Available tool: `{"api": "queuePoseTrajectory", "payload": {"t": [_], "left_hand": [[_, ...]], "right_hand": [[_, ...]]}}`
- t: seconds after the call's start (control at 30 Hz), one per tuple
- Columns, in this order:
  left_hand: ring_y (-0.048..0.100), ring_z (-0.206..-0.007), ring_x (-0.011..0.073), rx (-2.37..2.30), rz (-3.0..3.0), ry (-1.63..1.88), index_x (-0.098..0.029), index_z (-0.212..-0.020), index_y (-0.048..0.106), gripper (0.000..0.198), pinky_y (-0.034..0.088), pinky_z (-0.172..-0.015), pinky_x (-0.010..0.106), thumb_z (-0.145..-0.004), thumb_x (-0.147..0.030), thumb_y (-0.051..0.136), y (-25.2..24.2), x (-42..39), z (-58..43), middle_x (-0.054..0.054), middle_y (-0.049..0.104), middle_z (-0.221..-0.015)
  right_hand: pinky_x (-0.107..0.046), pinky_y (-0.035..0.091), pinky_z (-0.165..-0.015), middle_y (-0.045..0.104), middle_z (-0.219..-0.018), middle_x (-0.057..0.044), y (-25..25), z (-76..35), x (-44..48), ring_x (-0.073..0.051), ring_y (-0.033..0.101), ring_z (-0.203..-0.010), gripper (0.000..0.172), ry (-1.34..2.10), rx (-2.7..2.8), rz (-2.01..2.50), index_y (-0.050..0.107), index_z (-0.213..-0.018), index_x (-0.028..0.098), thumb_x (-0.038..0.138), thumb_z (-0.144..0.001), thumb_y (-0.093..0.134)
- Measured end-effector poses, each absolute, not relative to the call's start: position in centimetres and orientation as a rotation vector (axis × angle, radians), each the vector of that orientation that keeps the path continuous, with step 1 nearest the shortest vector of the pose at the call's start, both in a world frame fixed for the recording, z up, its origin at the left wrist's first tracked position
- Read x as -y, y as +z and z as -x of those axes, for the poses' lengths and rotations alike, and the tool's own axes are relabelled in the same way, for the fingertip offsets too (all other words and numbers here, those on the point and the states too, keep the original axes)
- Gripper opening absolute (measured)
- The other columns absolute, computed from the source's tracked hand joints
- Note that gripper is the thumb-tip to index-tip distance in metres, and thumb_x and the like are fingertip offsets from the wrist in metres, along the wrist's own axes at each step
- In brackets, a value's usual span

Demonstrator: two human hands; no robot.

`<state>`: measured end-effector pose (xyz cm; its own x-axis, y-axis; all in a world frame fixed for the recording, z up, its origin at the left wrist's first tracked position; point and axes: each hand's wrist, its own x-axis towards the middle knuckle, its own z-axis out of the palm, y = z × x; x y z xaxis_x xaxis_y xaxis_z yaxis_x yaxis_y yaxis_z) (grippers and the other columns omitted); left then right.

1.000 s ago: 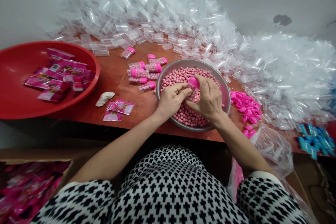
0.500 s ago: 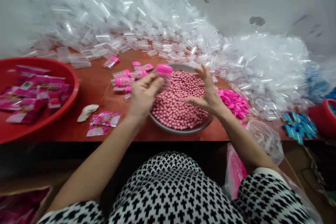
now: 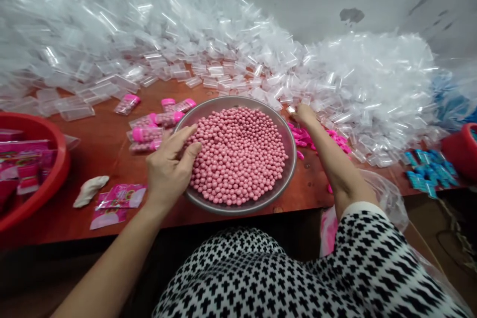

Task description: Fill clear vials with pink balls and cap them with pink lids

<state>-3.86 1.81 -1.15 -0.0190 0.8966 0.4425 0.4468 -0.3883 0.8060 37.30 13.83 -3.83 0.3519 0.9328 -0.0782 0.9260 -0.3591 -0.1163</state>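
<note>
A grey metal bowl (image 3: 238, 211) full of pink bead-like balls (image 3: 238, 159) stands in the middle. My left hand (image 3: 169, 166) is at the bowl's left rim, thumb and fingers apart, with nothing in it. Behind that hand lie several filled clear jars with pink caps (image 3: 147, 134), partly hidden by it. My right hand (image 3: 303, 115) reaches past the bowl to the edge of a heap of clear plastic containers (image 3: 238, 59). Its fingers are closed at a small clear container (image 3: 290, 109), though the fingertips are mostly hidden. Loose pink caps (image 3: 301, 136) lie beneath my right wrist.
At the left stands a red basin (image 3: 61, 169) holding pink packets. Near it lie a whitish crumpled piece (image 3: 90, 190) and pink printed packets (image 3: 119, 201). Blue-coloured small containers (image 3: 430, 171) and a red tub (image 3: 460, 151) are at the right, by a clear plastic bag (image 3: 387, 198).
My left hand has let go of the pink-capped jar and moved left to the bowl's rim. My right hand has gone from above the balls to the clear containers behind. The view has shifted.
</note>
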Motion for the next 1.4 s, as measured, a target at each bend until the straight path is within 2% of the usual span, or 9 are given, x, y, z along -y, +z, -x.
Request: {"api": "queuePoseTrajectory", "payload": {"t": [0.27,0.47,0.57,0.73,0.87,1.0,1.13,1.23,1.4], "left_hand": [[0.071,-0.115,0.0262,-1.371,-2.145,1.386,-0.026,-0.125,0.071,0.031,0.041,-0.119,0.053,-0.094,-0.029,0.064,-1.6,-2.2,3.7,0.005,0.075,-0.123],[0.058,-0.134,0.0264,-1.136,-2.351,1.315,-0.02,-0.143,0.056,0.046,0.043,-0.119,0.047,-0.097,-0.025,0.058,0.3,-1.1,1.9,0.011,0.064,-0.141],[0.058,-0.133,0.0237,-0.888,-2.381,1.205,-0.019,-0.148,0.05,0.049,0.047,-0.116,0.043,-0.099,-0.02,0.054,1.0,-0.5,0.4,0.012,0.061,-0.143],[0.063,-0.127,0.022,-0.806,-2.259,1.262,-0.017,-0.141,0.057,0.042,0.05,-0.113,0.042,-0.099,-0.021,0.054,0.6,0.1,0.9,0.011,0.067,-0.137],[0.069,-0.117,0.0222,-0.979,-2.022,1.349,-0.017,-0.135,0.063,0.04,0.054,-0.107,0.041,-0.095,-0.022,0.059,-0.4,-0.4,2.9,0.01,0.072,-0.129],[0.073,-0.108,0.0223,-1.073,-1.846,1.349,-0.016,-0.13,0.067,0.039,0.057,-0.099,0.038,-0.093,-0.024,0.06,-1.1,-1.0,3.1,0.009,0.076,-0.12],[0.073,-0.106,0.0217,-1.158,-1.851,1.359,-0.016,-0.125,0.07,0.035,0.057,-0.099,0.036,-0.093,-0.023,0.057,-1.2,-1.0,2.7,0.008,0.077,-0.116],[0.073,-0.105,0.0209,-1.163,-1.833,1.39,-0.016,-0.123,0.071,0.034,0.056,-0.099,0.037,-0.092,-0.023,0.058,-1.0,-0.8,2.6,0.007,0.077,-0.114],[0.073,-0.104,0.0222,-1.094,-1.741,1.299,-0.017,-0.121,0.072,0.035,0.058,-0.095,0.037,-0.088,-0.025,0.065,-0.2,-0.3,1.7,0.008,0.076,-0.119]], "right_hand": [[-0.036,0.051,-0.083,0.073,-0.107,-0.011,-2.0,-36.3,-11.0,-0.024,0.066,-0.092,0.034,0.164,1.677,2.166,0.064,-0.117,0.014,0.032,-0.088,0.059],[-0.031,0.042,-0.069,0.064,-0.078,-0.003,4.8,-29.8,-5.0,-0.018,0.055,-0.071,0.019,0.097,2.209,1.563,0.067,-0.086,0.019,0.037,-0.08,0.073],[-0.029,0.04,-0.064,0.058,-0.07,0.0,6.9,-24.5,-2.4,-0.015,0.051,-0.065,0.026,0.404,2.279,1.297,0.066,-0.079,0.02,0.043,-0.078,0.079],[-0.03,0.049,-0.069,0.069,-0.087,-0.002,6.2,-21.0,-1.9,-0.017,0.062,-0.077,0.04,0.851,1.863,1.018,0.066,-0.094,0.023,0.061,-0.082,0.072],[-0.032,0.047,-0.075,0.072,-0.092,-0.008,4.8,-22.7,-4.1,-0.02,0.062,-0.083,0.016,0.342,2.366,1.367,0.068,-0.098,0.017,0.031,-0.094,0.06],[-0.035,0.043,-0.082,0.072,-0.092,-0.017,3.0,-21.8,-5.1,-0.026,0.06,-0.093,0.021,-0.056,2.96,1.463,0.068,-0.085,0.014,0.008,-0.09,0.048],[-0.03,0.042,-0.078,0.071,-0.088,-0.009,0.9,-19.4,-4.5,-0.021,0.06,-0.084,0.018,0.406,2.778,1.429,0.064,-0.083,0.016,0.007,-0.082,0.048],[-0.029,0.044,-0.075,0.067,-0.083,-0.003,0.6,-19.3,-3.9,-0.018,0.06,-0.078,0.006,0.785,2.299,1.427,0.062,-0.086,0.018,0.021,-0.083,0.058],[-0.033,0.055,-0.075,0.067,-0.081,0.001,1.8,-19.6,-2.3,-0.017,0.066,-0.077,0.035,1.386,1.666,1.182,0.061,-0.085,0.02,0.039,-0.068,0.084]]}}
